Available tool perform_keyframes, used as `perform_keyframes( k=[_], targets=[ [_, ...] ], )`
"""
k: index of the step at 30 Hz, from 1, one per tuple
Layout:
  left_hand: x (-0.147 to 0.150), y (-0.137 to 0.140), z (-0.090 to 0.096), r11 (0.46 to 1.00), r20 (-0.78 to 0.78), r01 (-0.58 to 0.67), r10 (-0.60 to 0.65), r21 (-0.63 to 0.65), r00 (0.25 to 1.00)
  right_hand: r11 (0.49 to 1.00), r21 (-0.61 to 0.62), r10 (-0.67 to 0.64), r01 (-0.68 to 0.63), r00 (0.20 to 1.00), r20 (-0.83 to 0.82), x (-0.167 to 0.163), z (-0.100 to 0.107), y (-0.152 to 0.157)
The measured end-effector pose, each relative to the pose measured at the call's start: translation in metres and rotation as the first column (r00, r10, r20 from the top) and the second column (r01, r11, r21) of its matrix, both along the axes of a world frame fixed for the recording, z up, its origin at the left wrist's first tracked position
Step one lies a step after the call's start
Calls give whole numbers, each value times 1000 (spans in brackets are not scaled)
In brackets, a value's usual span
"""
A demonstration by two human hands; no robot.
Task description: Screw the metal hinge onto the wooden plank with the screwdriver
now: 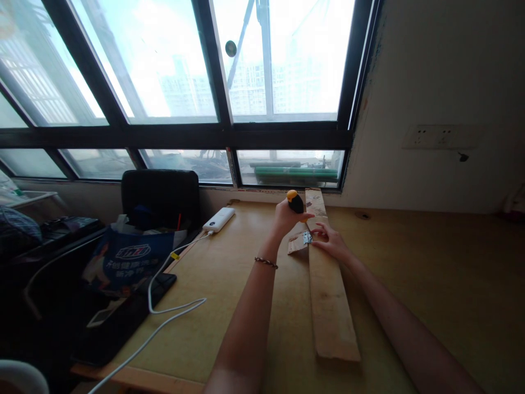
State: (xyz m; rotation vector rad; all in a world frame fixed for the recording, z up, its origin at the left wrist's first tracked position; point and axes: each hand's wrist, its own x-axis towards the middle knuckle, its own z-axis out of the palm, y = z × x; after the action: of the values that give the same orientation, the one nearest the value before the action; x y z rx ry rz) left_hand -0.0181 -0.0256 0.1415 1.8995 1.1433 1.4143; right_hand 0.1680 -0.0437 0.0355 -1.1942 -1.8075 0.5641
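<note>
My left hand [285, 218] is wrapped round a screwdriver [294, 201] with a yellow and black handle, its shaft pointing down at a metal hinge [307, 237]. The hinge sits at the left edge of a long wooden board [330, 295] and reaches onto a small piece of wood [297, 244] beside it. At the hinge's right side, my right hand [331, 242] rests on the board, thumb and forefinger curled together close to the screwdriver's tip. What lies between those fingertips is too small to make out.
The board lies on a wooden table [246, 262]. A white power bank [219, 220] with a white cable [180, 312] is at the table's left. Beyond that edge stand a black chair [159, 191] and a blue bag [131, 260]. Windows and a wall border the back.
</note>
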Motion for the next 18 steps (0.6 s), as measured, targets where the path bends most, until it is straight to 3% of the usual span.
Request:
perform_keyframes(
  k=[7, 18],
  targets=[
    [-5, -5, 9, 997, -34, -55, 57, 54, 998, 1000, -1, 7, -7, 1000, -21, 0, 0, 0],
    [1, -8, 8, 1000, -99, -12, 12, -3, 995, 1000, -3, 9, -9, 1000, -28, 0, -2, 1]
  ],
)
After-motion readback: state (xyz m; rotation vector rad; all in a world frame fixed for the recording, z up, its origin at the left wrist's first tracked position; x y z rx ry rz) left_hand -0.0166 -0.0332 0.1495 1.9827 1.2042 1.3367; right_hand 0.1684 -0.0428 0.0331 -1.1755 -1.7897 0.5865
